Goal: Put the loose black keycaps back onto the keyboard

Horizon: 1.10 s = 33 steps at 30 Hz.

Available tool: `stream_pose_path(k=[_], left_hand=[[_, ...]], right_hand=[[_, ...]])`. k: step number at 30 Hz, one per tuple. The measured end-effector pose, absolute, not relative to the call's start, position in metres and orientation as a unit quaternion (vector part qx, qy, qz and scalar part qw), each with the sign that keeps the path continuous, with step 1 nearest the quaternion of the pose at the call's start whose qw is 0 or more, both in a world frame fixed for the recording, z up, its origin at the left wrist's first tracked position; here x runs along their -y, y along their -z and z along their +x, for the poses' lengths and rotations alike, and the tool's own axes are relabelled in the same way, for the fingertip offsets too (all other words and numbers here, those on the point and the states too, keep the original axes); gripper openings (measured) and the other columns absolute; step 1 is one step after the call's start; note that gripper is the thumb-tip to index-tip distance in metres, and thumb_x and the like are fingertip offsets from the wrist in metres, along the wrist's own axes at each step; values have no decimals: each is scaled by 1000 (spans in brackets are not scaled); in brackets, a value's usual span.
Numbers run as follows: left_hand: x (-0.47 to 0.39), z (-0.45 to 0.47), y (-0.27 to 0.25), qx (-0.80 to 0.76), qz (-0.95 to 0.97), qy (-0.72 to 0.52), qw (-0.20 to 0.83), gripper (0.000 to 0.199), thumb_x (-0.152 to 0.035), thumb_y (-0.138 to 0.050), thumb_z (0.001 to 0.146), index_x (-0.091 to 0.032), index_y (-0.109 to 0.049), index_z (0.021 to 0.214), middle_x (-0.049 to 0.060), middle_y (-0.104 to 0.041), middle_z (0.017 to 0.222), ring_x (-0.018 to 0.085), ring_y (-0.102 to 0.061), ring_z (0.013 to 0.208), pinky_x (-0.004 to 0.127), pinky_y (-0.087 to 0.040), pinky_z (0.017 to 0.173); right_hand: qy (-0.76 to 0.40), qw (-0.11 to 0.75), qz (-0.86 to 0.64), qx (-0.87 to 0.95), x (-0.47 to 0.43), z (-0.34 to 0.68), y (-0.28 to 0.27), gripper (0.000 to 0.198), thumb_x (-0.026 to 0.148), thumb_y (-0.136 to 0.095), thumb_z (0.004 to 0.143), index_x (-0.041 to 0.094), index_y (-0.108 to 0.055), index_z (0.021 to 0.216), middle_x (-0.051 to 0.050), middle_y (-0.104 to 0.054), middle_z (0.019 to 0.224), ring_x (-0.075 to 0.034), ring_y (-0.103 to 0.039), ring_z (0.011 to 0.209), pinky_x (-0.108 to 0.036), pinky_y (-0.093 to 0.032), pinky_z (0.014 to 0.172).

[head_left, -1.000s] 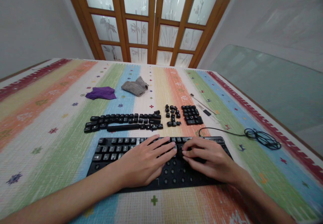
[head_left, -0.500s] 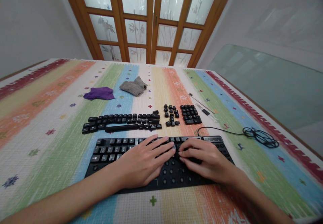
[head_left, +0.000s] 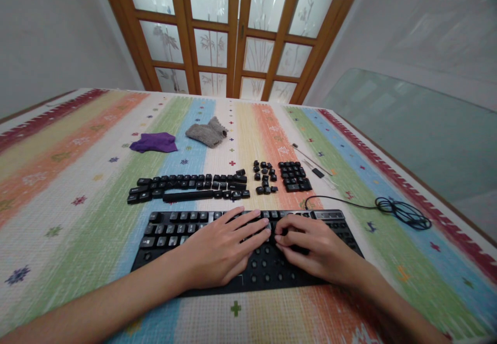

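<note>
Centrally lies one black keyboard (head_left: pixel 260 271), long axis left to right, beneath the left hand (head_left: pixel 229 245) (flat, fingers slightly apart) and the right hand (head_left: pixel 316 240), nearer its right end, fingertips bunched, any hold impossible to tell.

The left forearm (head_left: pixel 116 300) slants in from the lower left, and the left hand (head_left: pixel 223 245) faces palm down, its fingers lightly spread. The right forearm (head_left: pixel 396 297) comes from the lower right; the right hand (head_left: pixel 316 243) curls near the left, thumb and fingertips drawn close together.
</note>
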State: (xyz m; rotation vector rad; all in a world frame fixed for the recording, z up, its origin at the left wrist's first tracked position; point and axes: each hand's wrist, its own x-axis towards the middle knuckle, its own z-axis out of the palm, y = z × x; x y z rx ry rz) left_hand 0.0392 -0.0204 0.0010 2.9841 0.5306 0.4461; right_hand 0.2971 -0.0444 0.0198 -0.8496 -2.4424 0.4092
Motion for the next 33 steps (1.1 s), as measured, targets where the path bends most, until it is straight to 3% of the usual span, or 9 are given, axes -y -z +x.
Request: stream_pose_path(k=[8,13,16,19,26,30,33], left_hand=[[20,39,-1,-172,975,-133,37,46,-24,-43,100,-14,-44,144,9,-47,152,28,-43,140,46,-29,119],[19,38,-1,-162,977,-134,32,48,-23,-49,97,-16,-45,144,10,-47,151,29,-42,141,48,-30,118],[19,38,0,-159,978,-133,29,48,-22,-49,96,-17,-45,144,11,-48,151,29,-43,140,49,-30,117],[19,39,0,-160,977,-135,25,46,-21,-47,97,-16,-46,142,11,-49,150,29,-43,140,49,-30,117],[19,38,0,-168,977,-128,24,45,-23,-44,99,-17,-45,143,9,-47,152,27,-41,142,47,-29,119],[19,37,4,-160,980,-118,23,49,-26,-50,98,-24,-43,146,9,-43,154,29,-38,144,51,-28,118],[20,37,5,-161,979,-123,23,51,-28,-53,96,-26,-44,146,8,-44,154,30,-36,144,51,-27,118]], right_hand=[[-94,236,-342,905,49,293,-23,24,15,-51,95,15,-69,79,-9,-62,90,-14,-56,72,-27,-47,63],[-103,214,-354,905,47,291,-20,27,19,-50,95,16,-68,76,-2,-55,70,-12,-48,60,-25,-36,55],[-112,210,-342,909,45,287,-15,36,20,-47,96,17,-61,63,0,-51,58,-11,-44,53,-26,-32,54],[-101,205,-341,912,47,281,-14,38,22,-48,95,17,-57,58,0,-52,55,-11,-44,52,-27,-29,53],[-135,229,-359,895,40,286,-23,37,21,-51,93,17,-58,57,0,-54,55,-11,-46,53,-27,-32,56],[-127,281,-410,859,9,292,-28,29,26,-56,94,16,-65,68,0,-57,61,-11,-51,57,-25,-37,58],[-105,267,-425,858,-24,284,-29,20,24,-57,93,16,-71,81,-1,-63,69,-12,-55,61,-25,-42,61]])
